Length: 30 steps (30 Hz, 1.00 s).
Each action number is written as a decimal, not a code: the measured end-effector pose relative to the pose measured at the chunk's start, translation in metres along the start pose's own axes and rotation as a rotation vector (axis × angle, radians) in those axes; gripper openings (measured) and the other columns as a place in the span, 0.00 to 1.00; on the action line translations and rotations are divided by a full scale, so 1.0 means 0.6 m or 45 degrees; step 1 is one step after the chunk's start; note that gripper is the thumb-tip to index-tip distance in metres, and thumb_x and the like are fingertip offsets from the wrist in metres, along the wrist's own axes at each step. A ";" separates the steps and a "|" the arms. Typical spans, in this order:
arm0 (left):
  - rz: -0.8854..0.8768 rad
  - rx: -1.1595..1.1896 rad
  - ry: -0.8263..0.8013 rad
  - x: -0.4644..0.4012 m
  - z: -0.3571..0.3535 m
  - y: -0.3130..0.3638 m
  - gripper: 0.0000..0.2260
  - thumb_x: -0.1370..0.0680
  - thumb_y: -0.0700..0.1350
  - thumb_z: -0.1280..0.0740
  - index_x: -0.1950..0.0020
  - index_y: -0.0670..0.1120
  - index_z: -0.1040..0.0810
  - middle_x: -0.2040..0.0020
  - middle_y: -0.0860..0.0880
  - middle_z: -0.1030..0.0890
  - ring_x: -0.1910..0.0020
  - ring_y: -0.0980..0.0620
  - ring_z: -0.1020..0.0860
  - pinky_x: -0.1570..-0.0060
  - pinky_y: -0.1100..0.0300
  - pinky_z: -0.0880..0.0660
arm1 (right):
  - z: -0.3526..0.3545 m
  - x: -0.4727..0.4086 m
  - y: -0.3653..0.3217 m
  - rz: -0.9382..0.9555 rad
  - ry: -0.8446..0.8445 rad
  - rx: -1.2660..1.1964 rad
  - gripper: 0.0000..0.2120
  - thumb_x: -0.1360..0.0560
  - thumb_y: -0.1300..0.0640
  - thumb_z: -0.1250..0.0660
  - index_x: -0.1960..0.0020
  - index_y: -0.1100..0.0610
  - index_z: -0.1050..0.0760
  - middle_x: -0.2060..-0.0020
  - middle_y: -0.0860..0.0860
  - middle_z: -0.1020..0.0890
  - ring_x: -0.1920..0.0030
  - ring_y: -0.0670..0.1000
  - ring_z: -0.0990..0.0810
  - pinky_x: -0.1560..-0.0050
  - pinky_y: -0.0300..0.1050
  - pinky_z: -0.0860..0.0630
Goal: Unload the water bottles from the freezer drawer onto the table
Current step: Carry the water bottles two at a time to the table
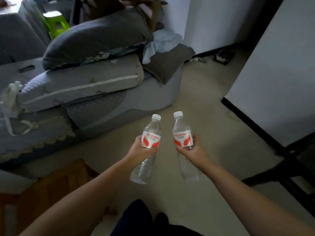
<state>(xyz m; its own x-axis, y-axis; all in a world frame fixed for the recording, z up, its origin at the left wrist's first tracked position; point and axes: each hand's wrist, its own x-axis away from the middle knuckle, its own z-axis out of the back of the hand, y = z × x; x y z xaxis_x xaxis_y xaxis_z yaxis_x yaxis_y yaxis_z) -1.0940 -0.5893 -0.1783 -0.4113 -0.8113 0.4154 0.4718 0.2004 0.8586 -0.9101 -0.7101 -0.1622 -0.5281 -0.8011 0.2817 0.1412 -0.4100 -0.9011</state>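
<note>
A head-worn camera looks down across a dim living room. A grey sofa [95, 103] piled with cushions and folded bedding fills the left side, pale floor [201, 103] runs up the middle, and a white wall panel [276, 79] with dark trim stands on the right. Neither a freezer drawer nor a table can be made out with certainty; a dark frame at the right edge is too unclear to name.

Two bare forearms reach forward from the bottom of the picture. The left hand [140, 149] has its fingers wrapped around the left water bottle [148, 147] at its red and white label. The right hand [191, 151] grips the right water bottle [184, 142] the same way. Both bottles are clear, white-capped, tilted away from the person and held side by side, not touching.

Judging from this, two bottles are out of the drawer and mid-carry; setting them on the table remains, and how many more wait cannot be told.
</note>
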 end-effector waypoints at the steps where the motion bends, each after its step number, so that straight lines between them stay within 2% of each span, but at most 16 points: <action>1: -0.001 -0.029 -0.026 -0.017 -0.006 0.008 0.25 0.35 0.50 0.23 0.43 0.45 0.26 0.54 0.50 0.18 0.57 0.53 0.18 0.62 0.62 0.23 | 0.008 -0.011 0.004 -0.014 0.022 -0.012 0.25 0.31 0.55 0.24 0.39 0.56 0.32 0.55 0.46 0.20 0.58 0.38 0.21 0.66 0.23 0.28; 5: -0.035 -0.104 -0.178 -0.102 -0.057 0.062 0.09 0.30 0.41 0.26 0.52 0.42 0.20 0.62 0.49 0.18 0.63 0.52 0.19 0.63 0.61 0.25 | 0.051 -0.068 0.021 -0.086 0.163 -0.043 0.24 0.32 0.56 0.24 0.42 0.53 0.31 0.55 0.45 0.19 0.57 0.39 0.20 0.62 0.28 0.27; 6: -0.049 -0.124 -0.223 -0.122 -0.068 0.078 0.10 0.31 0.42 0.26 0.52 0.42 0.20 0.61 0.49 0.17 0.62 0.52 0.19 0.62 0.61 0.24 | 0.060 -0.083 0.024 -0.104 0.196 -0.044 0.23 0.32 0.56 0.23 0.42 0.53 0.31 0.55 0.46 0.19 0.57 0.39 0.20 0.61 0.30 0.27; 10: -0.096 -0.218 -0.369 -0.241 -0.113 0.140 0.24 0.40 0.54 0.25 0.47 0.45 0.21 0.56 0.49 0.15 0.58 0.52 0.16 0.57 0.58 0.20 | 0.098 -0.176 0.023 -0.135 0.305 -0.084 0.25 0.32 0.57 0.23 0.42 0.52 0.33 0.54 0.47 0.20 0.56 0.40 0.20 0.58 0.34 0.26; 14: -0.197 -0.265 -0.493 -0.366 -0.149 0.230 0.11 0.31 0.45 0.25 0.51 0.47 0.20 0.57 0.50 0.16 0.59 0.53 0.17 0.59 0.62 0.22 | 0.144 -0.282 -0.009 -0.146 0.429 -0.094 0.25 0.31 0.55 0.24 0.43 0.50 0.35 0.55 0.44 0.21 0.56 0.42 0.20 0.56 0.38 0.23; 17: -0.256 -0.309 -0.584 -0.457 -0.175 0.306 0.09 0.31 0.45 0.25 0.53 0.50 0.20 0.59 0.51 0.16 0.61 0.54 0.17 0.60 0.61 0.22 | 0.182 -0.356 -0.032 -0.169 0.553 -0.130 0.25 0.31 0.54 0.24 0.42 0.51 0.35 0.52 0.48 0.20 0.54 0.46 0.19 0.51 0.46 0.20; 21: -0.296 -0.336 -0.697 -0.535 -0.229 0.379 0.09 0.30 0.43 0.26 0.52 0.47 0.21 0.60 0.50 0.17 0.61 0.52 0.18 0.64 0.64 0.22 | 0.222 -0.420 -0.035 -0.240 0.677 -0.218 0.29 0.31 0.51 0.24 0.36 0.55 0.34 0.47 0.50 0.20 0.51 0.48 0.19 0.47 0.50 0.20; 24: -0.275 -0.339 -0.767 -0.576 -0.291 0.418 0.11 0.30 0.45 0.26 0.49 0.47 0.21 0.58 0.49 0.17 0.62 0.54 0.18 0.67 0.66 0.24 | 0.261 -0.455 -0.026 -0.291 0.771 -0.291 0.29 0.30 0.52 0.25 0.35 0.56 0.34 0.47 0.50 0.21 0.54 0.44 0.20 0.54 0.42 0.21; 26: -0.268 -0.386 -0.832 -0.600 -0.333 0.435 0.17 0.32 0.48 0.25 0.46 0.47 0.22 0.55 0.49 0.16 0.60 0.54 0.17 0.62 0.62 0.22 | 0.292 -0.472 -0.019 -0.325 0.804 -0.326 0.29 0.30 0.53 0.25 0.35 0.55 0.35 0.50 0.47 0.22 0.56 0.40 0.22 0.58 0.34 0.25; 28: -0.278 -0.461 -0.894 -0.630 -0.393 0.452 0.25 0.38 0.55 0.25 0.44 0.50 0.23 0.53 0.49 0.16 0.56 0.52 0.16 0.55 0.56 0.19 | 0.337 -0.489 -0.002 -0.362 0.853 -0.333 0.29 0.30 0.52 0.25 0.36 0.54 0.36 0.52 0.45 0.22 0.56 0.39 0.23 0.58 0.34 0.26; 30: -0.300 -0.525 -0.936 -0.653 -0.446 0.472 0.29 0.42 0.59 0.26 0.44 0.51 0.23 0.52 0.50 0.16 0.55 0.52 0.16 0.52 0.53 0.19 | 0.384 -0.504 0.013 -0.392 0.871 -0.327 0.29 0.30 0.52 0.25 0.36 0.53 0.37 0.50 0.47 0.22 0.55 0.42 0.22 0.53 0.39 0.25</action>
<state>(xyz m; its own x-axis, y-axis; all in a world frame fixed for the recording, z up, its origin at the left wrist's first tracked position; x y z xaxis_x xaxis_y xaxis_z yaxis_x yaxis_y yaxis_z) -0.5905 -0.3613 -0.1784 -0.8654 -0.2186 0.4509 0.4969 -0.2577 0.8287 -0.5562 -0.5713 -0.1784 -0.9211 -0.1882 0.3409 -0.2487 -0.3894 -0.8868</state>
